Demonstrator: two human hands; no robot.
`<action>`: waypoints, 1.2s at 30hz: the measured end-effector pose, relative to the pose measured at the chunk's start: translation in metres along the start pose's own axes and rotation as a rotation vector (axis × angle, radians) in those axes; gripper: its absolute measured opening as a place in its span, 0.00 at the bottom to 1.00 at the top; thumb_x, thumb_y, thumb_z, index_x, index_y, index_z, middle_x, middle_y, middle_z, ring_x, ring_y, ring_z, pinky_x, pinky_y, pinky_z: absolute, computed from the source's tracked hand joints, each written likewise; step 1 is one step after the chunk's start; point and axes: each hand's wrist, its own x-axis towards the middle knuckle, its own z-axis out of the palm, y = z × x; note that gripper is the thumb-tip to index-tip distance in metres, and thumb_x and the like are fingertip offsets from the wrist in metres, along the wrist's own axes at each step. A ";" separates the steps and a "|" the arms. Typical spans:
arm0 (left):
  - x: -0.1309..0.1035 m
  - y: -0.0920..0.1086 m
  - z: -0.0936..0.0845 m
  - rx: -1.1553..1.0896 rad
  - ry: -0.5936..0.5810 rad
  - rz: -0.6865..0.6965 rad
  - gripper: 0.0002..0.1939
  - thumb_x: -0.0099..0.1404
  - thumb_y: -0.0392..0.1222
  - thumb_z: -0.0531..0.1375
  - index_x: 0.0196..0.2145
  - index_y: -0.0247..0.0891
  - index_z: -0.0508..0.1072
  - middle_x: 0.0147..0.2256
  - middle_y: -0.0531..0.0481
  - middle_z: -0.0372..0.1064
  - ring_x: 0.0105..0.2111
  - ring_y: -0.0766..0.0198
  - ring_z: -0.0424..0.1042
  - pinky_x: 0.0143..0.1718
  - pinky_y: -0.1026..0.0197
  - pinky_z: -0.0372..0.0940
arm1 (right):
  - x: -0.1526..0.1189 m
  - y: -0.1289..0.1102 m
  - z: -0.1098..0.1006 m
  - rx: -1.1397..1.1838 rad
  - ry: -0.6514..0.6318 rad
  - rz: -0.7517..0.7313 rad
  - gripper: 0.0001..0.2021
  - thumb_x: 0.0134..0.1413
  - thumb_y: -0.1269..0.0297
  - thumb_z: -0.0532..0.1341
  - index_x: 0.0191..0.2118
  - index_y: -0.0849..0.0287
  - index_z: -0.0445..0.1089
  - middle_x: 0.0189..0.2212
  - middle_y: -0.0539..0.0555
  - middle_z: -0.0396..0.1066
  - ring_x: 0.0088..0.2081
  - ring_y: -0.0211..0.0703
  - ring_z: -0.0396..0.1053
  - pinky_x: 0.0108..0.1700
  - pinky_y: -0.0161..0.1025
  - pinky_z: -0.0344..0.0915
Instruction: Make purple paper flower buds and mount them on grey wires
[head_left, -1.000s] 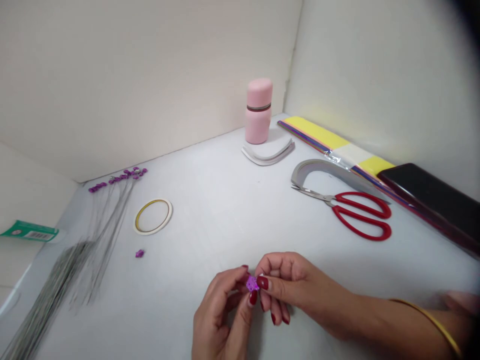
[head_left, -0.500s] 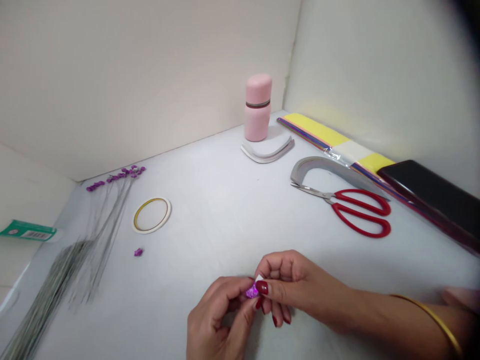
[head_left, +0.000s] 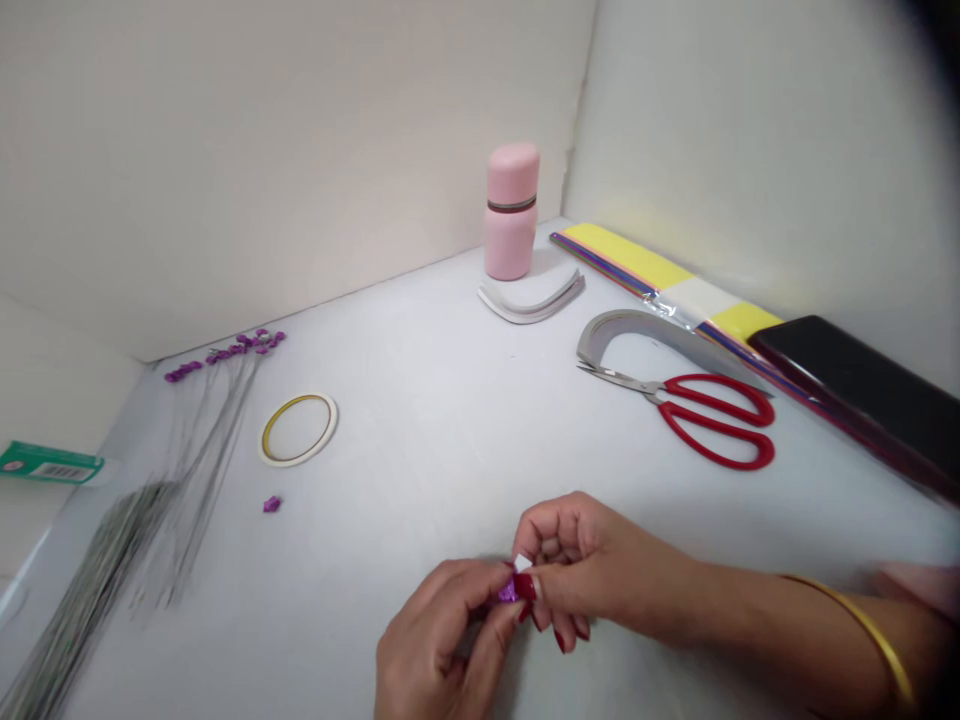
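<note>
Near the front edge of the view, a small shiny purple piece (head_left: 508, 592) with a white tip (head_left: 523, 564) is pinched between both hands. My left hand (head_left: 450, 635) grips it from the left with thumb and forefinger. From the right, my right hand (head_left: 577, 565) holds the same piece, its thumb covering part of it. The exact shape of the piece is hidden by the fingertips. A small purple star (head_left: 271, 504) lies on the table to the left, below a roll of white tape (head_left: 330, 430).
Thin wires (head_left: 90, 590) and purple-tipped stems (head_left: 225, 400) lie at the left, beside a green packet (head_left: 52, 463). A pink flask (head_left: 510, 230), curved grey strips (head_left: 525, 313), red-handled scissors (head_left: 712, 425), yellow packs (head_left: 637, 255) and a dark phone-like object (head_left: 862, 390) stand or lie farther right.
The thumb of my right hand has shifted over the purple piece, and more of the white tip shows. The whole view has moved slightly.
</note>
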 end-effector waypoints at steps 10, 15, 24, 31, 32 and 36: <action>-0.005 -0.006 0.003 -0.015 0.050 0.019 0.06 0.58 0.36 0.60 0.34 0.43 0.75 0.30 0.52 0.75 0.29 0.66 0.73 0.31 0.68 0.68 | -0.001 0.002 -0.005 -0.036 -0.056 -0.012 0.03 0.43 0.71 0.60 0.26 0.62 0.64 0.17 0.45 0.67 0.17 0.29 0.63 0.19 0.26 0.56; -0.002 -0.002 0.002 -0.026 0.063 -0.022 0.07 0.56 0.34 0.61 0.34 0.41 0.75 0.29 0.51 0.75 0.28 0.65 0.73 0.30 0.67 0.68 | -0.003 0.006 -0.003 -0.103 0.004 -0.177 0.06 0.47 0.65 0.61 0.26 0.63 0.67 0.19 0.47 0.66 0.20 0.31 0.63 0.22 0.28 0.58; 0.000 0.001 0.002 -0.023 0.074 -0.029 0.06 0.56 0.34 0.61 0.33 0.40 0.75 0.28 0.49 0.75 0.28 0.64 0.73 0.29 0.65 0.69 | -0.003 0.003 -0.001 -0.077 0.068 -0.158 0.08 0.47 0.64 0.60 0.24 0.62 0.66 0.17 0.48 0.66 0.19 0.32 0.63 0.22 0.29 0.57; 0.002 0.004 0.001 -0.022 0.049 -0.064 0.08 0.55 0.31 0.61 0.33 0.42 0.76 0.29 0.53 0.76 0.28 0.67 0.73 0.31 0.69 0.67 | -0.008 0.008 -0.002 -0.399 0.179 -0.345 0.06 0.49 0.66 0.59 0.25 0.63 0.69 0.18 0.48 0.66 0.21 0.33 0.61 0.23 0.30 0.56; 0.002 0.004 0.001 -0.016 0.045 -0.069 0.08 0.55 0.31 0.61 0.32 0.42 0.76 0.28 0.53 0.76 0.28 0.67 0.73 0.30 0.69 0.67 | -0.009 0.007 -0.002 -0.450 0.183 -0.375 0.07 0.49 0.66 0.59 0.26 0.63 0.70 0.18 0.49 0.66 0.21 0.33 0.60 0.23 0.31 0.56; 0.001 0.002 0.002 -0.024 0.060 -0.055 0.08 0.55 0.31 0.61 0.33 0.41 0.75 0.28 0.52 0.75 0.28 0.65 0.73 0.29 0.67 0.68 | -0.009 0.004 -0.003 -0.331 0.103 -0.345 0.11 0.53 0.62 0.56 0.26 0.63 0.69 0.20 0.51 0.68 0.23 0.35 0.64 0.25 0.32 0.59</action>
